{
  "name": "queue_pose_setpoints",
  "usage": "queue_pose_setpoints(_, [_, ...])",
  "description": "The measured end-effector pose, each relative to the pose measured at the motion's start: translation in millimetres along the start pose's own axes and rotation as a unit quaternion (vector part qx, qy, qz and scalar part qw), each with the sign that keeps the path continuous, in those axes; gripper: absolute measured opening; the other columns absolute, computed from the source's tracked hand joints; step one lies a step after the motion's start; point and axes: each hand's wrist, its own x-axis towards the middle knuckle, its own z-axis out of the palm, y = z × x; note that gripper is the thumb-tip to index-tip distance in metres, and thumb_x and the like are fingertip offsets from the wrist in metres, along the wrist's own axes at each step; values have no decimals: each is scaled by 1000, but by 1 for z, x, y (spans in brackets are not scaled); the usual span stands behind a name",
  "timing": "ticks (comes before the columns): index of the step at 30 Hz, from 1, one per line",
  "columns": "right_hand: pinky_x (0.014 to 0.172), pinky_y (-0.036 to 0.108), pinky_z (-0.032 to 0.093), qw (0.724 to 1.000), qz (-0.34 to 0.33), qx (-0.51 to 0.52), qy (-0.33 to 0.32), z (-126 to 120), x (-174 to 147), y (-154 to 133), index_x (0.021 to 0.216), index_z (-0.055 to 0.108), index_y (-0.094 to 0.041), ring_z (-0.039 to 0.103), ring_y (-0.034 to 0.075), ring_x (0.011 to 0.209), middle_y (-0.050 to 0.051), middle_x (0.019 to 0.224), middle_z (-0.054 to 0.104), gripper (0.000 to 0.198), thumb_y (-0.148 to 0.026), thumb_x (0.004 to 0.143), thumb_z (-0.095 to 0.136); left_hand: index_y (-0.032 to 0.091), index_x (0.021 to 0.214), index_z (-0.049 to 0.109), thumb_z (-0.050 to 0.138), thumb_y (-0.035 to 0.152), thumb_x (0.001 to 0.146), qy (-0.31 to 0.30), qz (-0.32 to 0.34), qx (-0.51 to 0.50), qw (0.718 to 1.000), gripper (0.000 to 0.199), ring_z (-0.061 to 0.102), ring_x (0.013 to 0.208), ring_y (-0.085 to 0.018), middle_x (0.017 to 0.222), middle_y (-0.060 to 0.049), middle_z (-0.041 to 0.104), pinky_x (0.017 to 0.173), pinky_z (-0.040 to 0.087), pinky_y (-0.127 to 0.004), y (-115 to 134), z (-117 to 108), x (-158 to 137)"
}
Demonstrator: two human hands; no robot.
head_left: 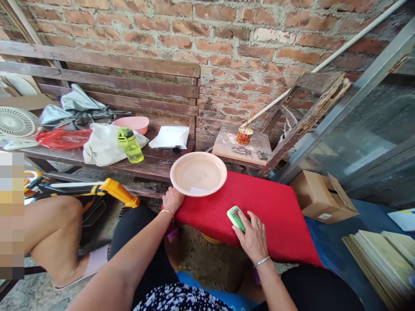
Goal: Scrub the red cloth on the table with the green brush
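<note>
A red cloth (269, 203) is spread over a low bench or table in front of me. My left hand (173, 199) is at its left edge, fingers bent over the cloth beside the basin. Close to that hand stands a pale pink basin (199, 172) with shallow, cloudy water and a whitish piece at its near side. My right hand (252, 235) holds a small green and white scrub brush (236, 217) on the cloth, its bristles partly showing. The fingers cover the brush's right end.
Behind is a wooden bench (155, 166) with a green water bottle (130, 144), bags and a fan (16, 122). A small table (223, 144) holds a red cup (244, 135) and padlocks. At right are a cardboard box (311, 194) and stacked boards (379, 259). Another person's leg (55, 229) is at left.
</note>
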Motion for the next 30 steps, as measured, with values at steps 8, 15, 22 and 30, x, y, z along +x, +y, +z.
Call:
queue_pose_setpoints(8, [84,41,45,987,139,-65,-51,-18,-1,61,145,48,-22,60,29,109,15,129,62,55,-48,98,38,14,137,50,32,40,96,4,8,-4,1000,52,56,122,-35,131,-22,56,98,42,-50,-4,5,4])
queue_pose_setpoints(15, [78,42,47,971,231,-67,-15,-19,-12,82,143,50,-15,62,30,99,20,116,65,56,-43,99,28,14,137,50,29,40,96,7,7,0,1000,53,56,121,-36,128,-22,57,97,43,-50,-3,4,2])
queue_pose_setpoints(22, [100,38,39,996,-73,49,-14,4,4,-10,139,55,-33,56,22,118,8,134,59,43,-31,99,40,13,137,50,28,39,96,8,8,6,1000,53,56,122,-35,131,-23,56,98,44,-50,-5,5,4])
queue_pose_setpoints(30, [70,42,45,945,299,-135,0,-25,4,88,136,57,-19,62,30,84,19,102,65,49,-41,98,37,13,141,46,27,39,97,-6,6,11,1000,55,54,125,-35,135,-22,53,100,43,-48,-4,3,4])
